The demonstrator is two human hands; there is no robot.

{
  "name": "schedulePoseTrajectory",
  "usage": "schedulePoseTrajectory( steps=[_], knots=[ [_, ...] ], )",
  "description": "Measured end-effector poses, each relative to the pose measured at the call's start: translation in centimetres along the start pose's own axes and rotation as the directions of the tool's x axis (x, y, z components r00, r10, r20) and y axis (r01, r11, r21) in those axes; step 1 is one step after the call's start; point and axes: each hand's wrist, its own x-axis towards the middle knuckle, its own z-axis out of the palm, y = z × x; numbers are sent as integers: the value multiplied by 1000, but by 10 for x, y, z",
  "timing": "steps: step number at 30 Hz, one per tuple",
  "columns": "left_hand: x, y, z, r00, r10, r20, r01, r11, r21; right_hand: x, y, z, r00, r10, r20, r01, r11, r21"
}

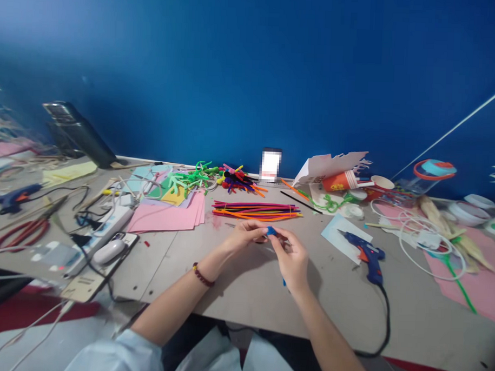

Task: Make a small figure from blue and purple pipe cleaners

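Between my fingertips is a small blue wad that looks like a coiled pipe cleaner (271,230). My left hand (248,235) pinches it from the left, and my right hand (289,254) closes on it from the right. A bit of blue shows beside the right wrist, just above the table; whether it belongs to the same piece is hidden. Just beyond my hands lies a bundle of straight pipe cleaners (257,211) in pink, purple, black and orange. A thin pointed item pokes out past the left fingers, too small to name.
On the right, a blue glue gun (365,252) rests partly on pale blue paper (331,234). Leftward are pink paper (161,215), a power strip (103,237), a phone (84,285) and red-handled scissors (22,234). Green pipe-cleaner shapes (194,178) and a paper cup (340,181) lie near the wall.
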Motion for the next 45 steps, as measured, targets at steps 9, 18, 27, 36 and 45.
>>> schedulePoseTrajectory(
  steps=[9,18,27,36,45],
  knots=[
    [-3,7,1,995,94,32,-97,990,106,-1,-4,-1,1000,-12,9,12,999,-37],
    [-1,4,-1,997,67,44,-69,996,51,-1,-3,0,1000,23,5,-23,1000,9],
    [1,2,-2,998,16,55,-16,1000,9,-1,-4,2,1000,-4,-10,3,1000,-12],
    [0,0,-2,995,59,82,-61,998,18,-4,-1,3,999,27,-38,-25,999,45],
    [0,-2,1,992,87,87,-86,996,-13,-4,-2,2,999,-14,-45,12,999,-43]
  ],
)
